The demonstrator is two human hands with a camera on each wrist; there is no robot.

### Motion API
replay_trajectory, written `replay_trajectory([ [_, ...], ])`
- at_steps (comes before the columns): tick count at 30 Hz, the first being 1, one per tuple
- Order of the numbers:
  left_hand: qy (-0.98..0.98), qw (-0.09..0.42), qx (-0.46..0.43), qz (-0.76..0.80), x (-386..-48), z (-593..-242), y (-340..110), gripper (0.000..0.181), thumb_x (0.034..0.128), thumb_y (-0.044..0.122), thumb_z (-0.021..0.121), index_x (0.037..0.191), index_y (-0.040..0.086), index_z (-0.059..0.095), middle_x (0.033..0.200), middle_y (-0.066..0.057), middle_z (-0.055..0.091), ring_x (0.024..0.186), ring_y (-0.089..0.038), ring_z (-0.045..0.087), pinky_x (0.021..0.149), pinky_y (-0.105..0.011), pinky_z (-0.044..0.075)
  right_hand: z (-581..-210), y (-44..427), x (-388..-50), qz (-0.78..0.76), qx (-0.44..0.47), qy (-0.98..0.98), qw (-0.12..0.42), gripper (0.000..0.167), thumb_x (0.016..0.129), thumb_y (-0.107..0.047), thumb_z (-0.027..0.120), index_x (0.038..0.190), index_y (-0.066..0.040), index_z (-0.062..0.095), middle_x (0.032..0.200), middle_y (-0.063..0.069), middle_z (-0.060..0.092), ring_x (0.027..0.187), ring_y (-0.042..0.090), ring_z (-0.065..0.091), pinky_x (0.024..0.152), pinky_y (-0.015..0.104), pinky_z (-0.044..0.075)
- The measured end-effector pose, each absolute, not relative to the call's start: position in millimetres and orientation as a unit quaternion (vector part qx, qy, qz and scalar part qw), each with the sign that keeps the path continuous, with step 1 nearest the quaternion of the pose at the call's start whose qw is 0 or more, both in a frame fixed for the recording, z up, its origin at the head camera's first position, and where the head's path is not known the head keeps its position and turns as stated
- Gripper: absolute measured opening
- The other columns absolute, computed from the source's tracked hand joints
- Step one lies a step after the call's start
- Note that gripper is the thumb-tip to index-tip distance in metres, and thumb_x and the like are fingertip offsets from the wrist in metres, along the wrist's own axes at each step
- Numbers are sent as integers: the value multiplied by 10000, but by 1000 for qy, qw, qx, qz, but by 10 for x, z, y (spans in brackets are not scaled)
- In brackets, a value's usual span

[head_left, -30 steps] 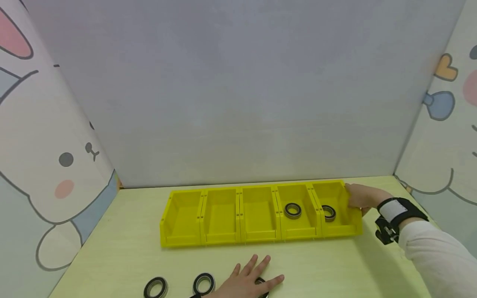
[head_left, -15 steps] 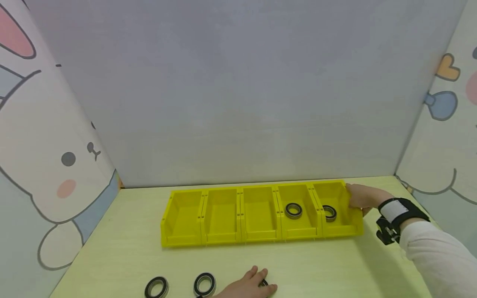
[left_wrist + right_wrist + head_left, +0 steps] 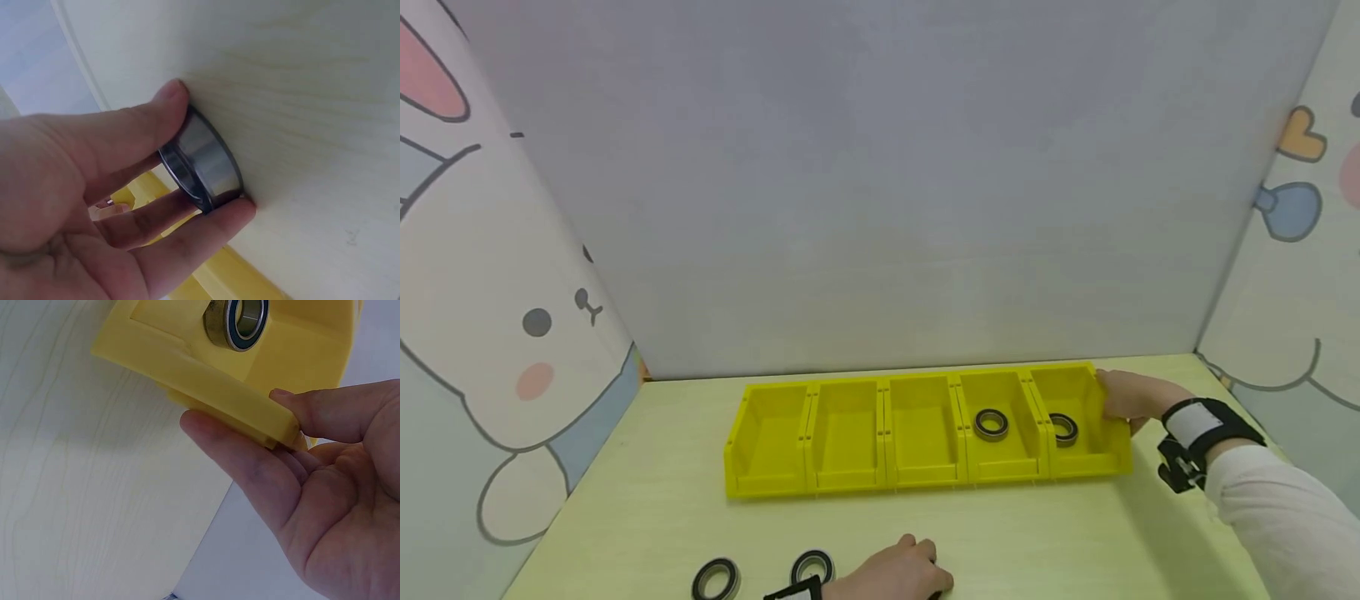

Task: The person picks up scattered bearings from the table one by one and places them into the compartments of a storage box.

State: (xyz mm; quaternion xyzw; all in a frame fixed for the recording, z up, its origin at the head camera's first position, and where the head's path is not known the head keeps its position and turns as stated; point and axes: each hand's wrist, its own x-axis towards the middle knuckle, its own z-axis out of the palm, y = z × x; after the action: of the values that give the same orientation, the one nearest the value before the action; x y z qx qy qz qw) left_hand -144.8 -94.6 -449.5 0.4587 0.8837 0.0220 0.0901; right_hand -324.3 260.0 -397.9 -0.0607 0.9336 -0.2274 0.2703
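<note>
Low at the front of the table, my left hand [image 3: 891,575] pinches a ball bearing [image 3: 209,159] between thumb and fingers; in the left wrist view it stands tilted with its shiny outer ring facing the camera. At the right end of a row of yellow bins [image 3: 925,477], my right hand [image 3: 1131,398] grips the end bin's side wall, thumb inside and fingers outside. One bearing [image 3: 1072,430] lies in that rightmost bin and another bearing [image 3: 981,425] in the bin beside it. The other bins hold nothing visible.
Two more bearings lie flat on the pale wooden table [image 3: 625,517]: one bearing [image 3: 697,581] at the front left, another bearing [image 3: 797,568] beside my left wrist, partly covered by its strap. A grey wall [image 3: 880,208] rises behind the bins, with cartoon-printed panels either side.
My left hand's spread fingers have drawn together around the bearing under them and curled in. The right hand keeps its grip on the bin, and the bins stay in place.
</note>
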Motion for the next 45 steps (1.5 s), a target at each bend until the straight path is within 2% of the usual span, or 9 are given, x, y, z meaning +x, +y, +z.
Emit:
replay_trajectory([
  [4, 876, 80, 476, 25, -1464, -4472, -964, 159, 868, 294, 649, 962, 195, 731, 806, 51, 580, 682, -28, 441, 622, -146, 357, -3963, 2571, -3242, -226, -60, 934, 270, 675, 877, 60, 502, 1414, 170, 108, 1145, 283, 491, 910, 282, 610, 652, 370, 568],
  [10, 865, 106, 486, 61, -1526, -4408, -1005, 151, 874, 199, 656, 1000, 161, 731, 834, 52, 624, 703, -6, 470, 639, -120, 375, -3943, 2539, -3239, -221, -60, 935, 271, 684, 863, 62, 497, 1414, 174, 107, 1149, 287, 487, 882, 269, 610, 644, 365, 567],
  [18, 900, 164, 398, 66, -1694, -3991, -994, 414, 737, 136, 795, 1137, 172, 694, 966, 61, 633, 784, -3, 499, 688, -133, 435, -3956, 2506, -3263, -223, -67, 935, 266, 637, 859, 68, 493, 1398, 155, 165, 1098, 248, 511, 888, 272, 617, 642, 368, 568],
  [22, 912, 161, 373, 63, -1817, -3750, -981, 441, 723, 127, 810, 1147, 157, 691, 1012, 45, 643, 831, -24, 497, 731, -160, 445, -3968, 2494, -3276, -229, -60, 933, 270, 645, 870, 64, 496, 1404, 159, 148, 1091, 246, 513, 902, 280, 610, 651, 372, 567],
  [28, 929, 121, 341, 75, -2088, -3575, -934, 390, 751, 100, 788, 1130, 119, 699, 1103, -3, 678, 801, -71, 503, 695, -187, 441, -3963, 2510, -3266, -222, -59, 935, 271, 651, 872, 62, 495, 1405, 167, 136, 1119, 269, 495, 878, 272, 609, 647, 373, 567],
  [33, 940, 108, 312, 88, -2337, -3596, -888, 359, 772, 84, 767, 1125, 101, 701, 1094, -30, 683, 776, -103, 523, 699, -206, 451, -3965, 2514, -3247, -220, -58, 936, 269, 654, 876, 62, 488, 1409, 170, 126, 1149, 289, 480, 880, 274, 605, 646, 370, 567],
  [38, 946, 118, 285, 104, -2561, -3689, -849, 371, 777, 47, 751, 1141, 70, 689, 1132, -72, 671, 639, -109, 467, 546, -185, 395, -3964, 2508, -3225, -220, -58, 936, 269, 646, 884, 59, 488, 1410, 169, 131, 1162, 296, 475, 888, 278, 606, 646, 368, 567],
  [43, 953, 106, 265, 102, -2742, -3843, -803, 384, 774, 60, 761, 1150, 65, 684, 1156, -74, 666, 595, -90, 445, 533, -179, 394, -3959, 2508, -3222, -217, -56, 937, 269, 660, 888, 60, 490, 1413, 173, 106, 1177, 311, 465, 885, 275, 614, 643, 365, 567],
  [45, 956, 91, 265, 92, -2788, -3918, -774, 348, 797, 37, 729, 1141, 60, 689, 1142, -72, 674, 647, -89, 534, 590, -177, 455, -3962, 2513, -3228, -215, -55, 937, 269, 661, 886, 62, 490, 1413, 173, 107, 1175, 310, 467, 883, 274, 615, 640, 363, 567],
])
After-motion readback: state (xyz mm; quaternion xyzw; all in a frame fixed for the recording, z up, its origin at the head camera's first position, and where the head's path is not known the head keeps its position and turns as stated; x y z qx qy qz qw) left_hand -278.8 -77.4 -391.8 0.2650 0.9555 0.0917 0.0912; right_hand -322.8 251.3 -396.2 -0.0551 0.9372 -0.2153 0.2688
